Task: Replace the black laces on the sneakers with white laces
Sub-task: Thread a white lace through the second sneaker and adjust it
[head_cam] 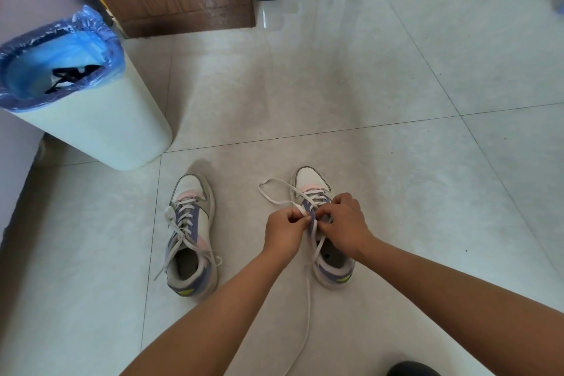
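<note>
Right sneaker on floor, half-laced; I see left hand and right hand both pinching white lace at eyelet. Left sneaker laced, untied. Black laces in bin. Risk: loose tail snags, uneven ends, skipped eyelet.

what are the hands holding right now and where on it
Both hands pinch the white lace over the right sneaker, at mid-shoe by the eyelets: left hand on the left strand, right hand on the right side. The exact fingertip hold is hidden.
</note>
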`<state>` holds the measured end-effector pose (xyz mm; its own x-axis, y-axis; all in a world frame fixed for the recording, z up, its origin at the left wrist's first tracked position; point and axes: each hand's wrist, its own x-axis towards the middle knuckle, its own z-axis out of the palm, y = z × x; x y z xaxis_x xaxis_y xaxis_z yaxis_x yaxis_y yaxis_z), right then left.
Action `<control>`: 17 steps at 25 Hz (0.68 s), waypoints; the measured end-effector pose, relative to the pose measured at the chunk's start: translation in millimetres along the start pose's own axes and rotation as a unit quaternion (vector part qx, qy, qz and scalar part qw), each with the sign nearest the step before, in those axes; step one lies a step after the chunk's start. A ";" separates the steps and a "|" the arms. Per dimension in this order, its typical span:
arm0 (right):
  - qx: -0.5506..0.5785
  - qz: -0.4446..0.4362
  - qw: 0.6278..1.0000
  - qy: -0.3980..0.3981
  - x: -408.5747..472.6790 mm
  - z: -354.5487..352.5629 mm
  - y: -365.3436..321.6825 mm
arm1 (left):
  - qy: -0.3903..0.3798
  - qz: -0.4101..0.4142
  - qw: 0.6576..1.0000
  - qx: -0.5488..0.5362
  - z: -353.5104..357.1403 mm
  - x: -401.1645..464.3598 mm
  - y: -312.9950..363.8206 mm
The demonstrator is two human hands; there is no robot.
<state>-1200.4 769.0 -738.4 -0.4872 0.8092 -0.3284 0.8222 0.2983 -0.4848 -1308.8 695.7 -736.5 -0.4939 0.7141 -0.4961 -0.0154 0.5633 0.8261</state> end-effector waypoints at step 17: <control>-0.412 -0.215 0.852 -0.240 -140.7 -76.1 101.5 | -0.017 -0.051 0.954 0.296 21.6 -16.5 -21.3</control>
<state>-1025.9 723.9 -679.6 -0.6966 0.2943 -0.6543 0.3685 0.9293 0.0256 -1281.5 680.9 -751.7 -0.4877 0.6505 -0.5822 0.4361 0.7593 0.4830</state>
